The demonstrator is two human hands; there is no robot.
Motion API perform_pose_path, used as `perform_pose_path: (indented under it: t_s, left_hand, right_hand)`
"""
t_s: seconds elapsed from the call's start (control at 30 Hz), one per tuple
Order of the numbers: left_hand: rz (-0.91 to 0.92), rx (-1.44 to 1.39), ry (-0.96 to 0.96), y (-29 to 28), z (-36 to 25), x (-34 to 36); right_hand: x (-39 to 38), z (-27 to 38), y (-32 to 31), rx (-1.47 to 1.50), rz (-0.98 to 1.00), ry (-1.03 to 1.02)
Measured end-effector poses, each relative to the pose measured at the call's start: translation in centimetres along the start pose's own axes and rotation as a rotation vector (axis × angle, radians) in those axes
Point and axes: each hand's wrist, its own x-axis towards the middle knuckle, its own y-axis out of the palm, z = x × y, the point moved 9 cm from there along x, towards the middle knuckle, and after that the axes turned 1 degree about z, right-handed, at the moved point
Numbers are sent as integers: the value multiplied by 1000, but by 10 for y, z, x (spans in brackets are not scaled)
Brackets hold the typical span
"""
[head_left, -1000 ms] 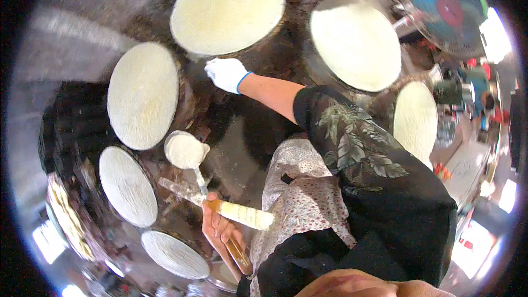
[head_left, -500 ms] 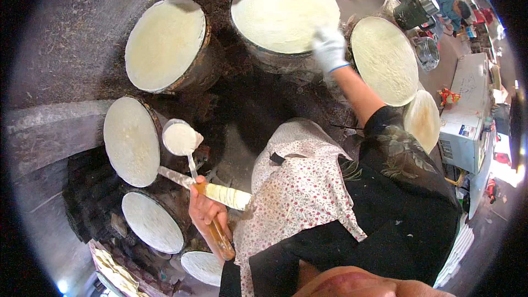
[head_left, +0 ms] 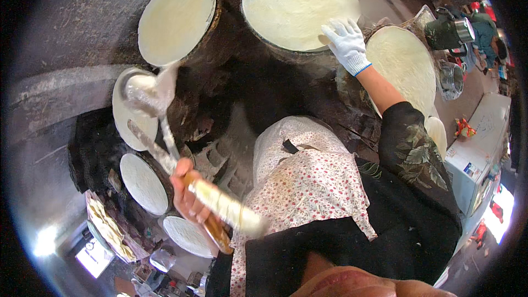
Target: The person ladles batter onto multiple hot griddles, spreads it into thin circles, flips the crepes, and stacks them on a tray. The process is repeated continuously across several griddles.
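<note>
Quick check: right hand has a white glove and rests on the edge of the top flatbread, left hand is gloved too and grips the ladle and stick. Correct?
Not quite. The left hand is bare, not gloved; the head view shows it. The rest holds: the right hand wears a white glove and rests on the edge of the top flatbread, and the left grips the ladle and stick.

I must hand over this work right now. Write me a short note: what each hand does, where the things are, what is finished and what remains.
Left hand: bare, gripping a ladle and a stick-like tool together, the ladle's bowl over a batter-covered griddle.
Right hand: white glove, resting on the edge of the thin sheet on the top griddle.
Done: every round griddle in view carries a spread pale sheet.
Left: none has been lifted off yet.
</note>
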Motion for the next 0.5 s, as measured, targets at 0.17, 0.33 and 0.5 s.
perform_pose_path:
  t_s: [0.17,0.33,0.5]
  left_hand:
    - [-306,-186,-4,-58,4,1]
    - [-470,-336,-56,-88,22,-10]
    - [-535,-276,-156,-104,23,-13]
  right_hand:
    - [58,28,13,53,149,-104]
    - [104,-31,-48,-47,-222,-56]
    - [82,-137,-109,585,-258,539]
